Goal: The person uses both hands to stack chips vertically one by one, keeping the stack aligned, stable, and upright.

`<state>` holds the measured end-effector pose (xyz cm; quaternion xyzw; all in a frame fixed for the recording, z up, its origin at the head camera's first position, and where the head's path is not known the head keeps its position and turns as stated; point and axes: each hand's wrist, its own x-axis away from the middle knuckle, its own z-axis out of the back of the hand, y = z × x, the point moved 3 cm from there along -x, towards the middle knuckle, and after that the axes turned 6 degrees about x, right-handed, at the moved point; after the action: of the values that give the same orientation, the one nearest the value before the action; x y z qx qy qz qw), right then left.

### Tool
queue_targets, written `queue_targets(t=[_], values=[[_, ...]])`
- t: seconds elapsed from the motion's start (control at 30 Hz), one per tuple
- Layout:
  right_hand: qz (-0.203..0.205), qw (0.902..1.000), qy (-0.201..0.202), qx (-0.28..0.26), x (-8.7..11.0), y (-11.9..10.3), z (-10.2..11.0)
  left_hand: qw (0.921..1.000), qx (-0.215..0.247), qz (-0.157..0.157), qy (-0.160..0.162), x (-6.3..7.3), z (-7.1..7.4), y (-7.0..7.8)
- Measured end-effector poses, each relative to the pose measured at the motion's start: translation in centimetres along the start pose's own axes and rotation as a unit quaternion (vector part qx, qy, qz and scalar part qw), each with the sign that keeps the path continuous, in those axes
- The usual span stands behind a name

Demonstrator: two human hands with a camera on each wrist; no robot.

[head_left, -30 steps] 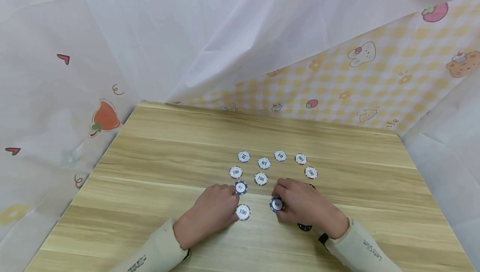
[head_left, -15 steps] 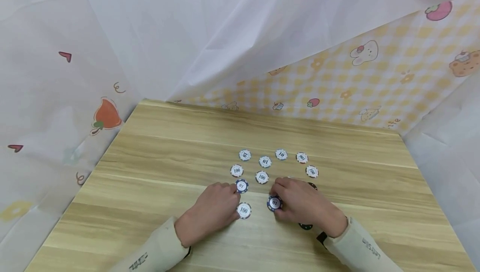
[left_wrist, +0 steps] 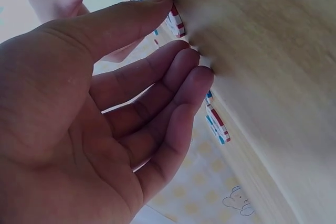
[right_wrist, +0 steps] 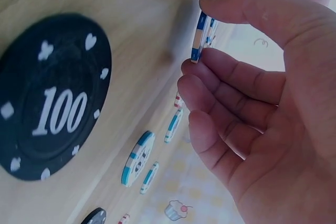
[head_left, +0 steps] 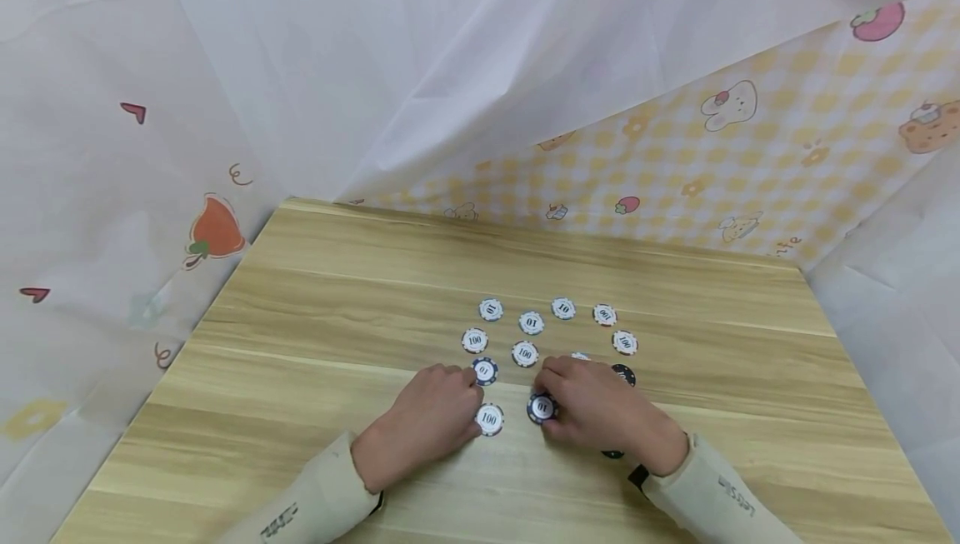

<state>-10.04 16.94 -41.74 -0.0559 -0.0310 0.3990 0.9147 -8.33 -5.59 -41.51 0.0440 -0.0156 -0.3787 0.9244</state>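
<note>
In the head view, my left hand (head_left: 435, 411) rests on the wood, thumb and index finger at the edges of a white-faced 100 poker chip (head_left: 490, 419) with a red-and-white rim. The same chip (left_wrist: 176, 22) shows behind the thumb in the left wrist view. Right beside the left knuckles lies a blue-rimmed 10 chip (head_left: 485, 371). My right hand (head_left: 592, 406) pinches another blue 10 chip (head_left: 541, 407), thumb on one edge and fingertips at the other. This chip (right_wrist: 199, 38) is seen edge-on in the right wrist view.
White-faced 10 chips (head_left: 532, 322) and 100 chips (head_left: 525, 353) lie scattered beyond the hands on the wooden table (head_left: 360, 269). Black 100 chips (right_wrist: 55, 95) lie around the right hand, which partly covers them. Patterned cloth (head_left: 675, 169) hangs behind the table.
My right hand has moved left with the blue 10 chip, nearer the left hand, showing more of a black chip and a pale chip behind it. The left hand keeps its place.
</note>
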Motion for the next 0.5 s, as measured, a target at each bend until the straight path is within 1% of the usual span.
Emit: queue_targets(t=[0.2,0.5], values=[[0.011,0.9999,0.01,0.003,-0.2,-0.4,-0.1,0.9999,0.003,-0.005,0.008,0.0,0.0,0.1],[0.022,0.9992,0.034,0.004,-0.5,-1.1,-0.5,0.9997,-0.01,-0.011,0.019,0.0,0.0,0.2]])
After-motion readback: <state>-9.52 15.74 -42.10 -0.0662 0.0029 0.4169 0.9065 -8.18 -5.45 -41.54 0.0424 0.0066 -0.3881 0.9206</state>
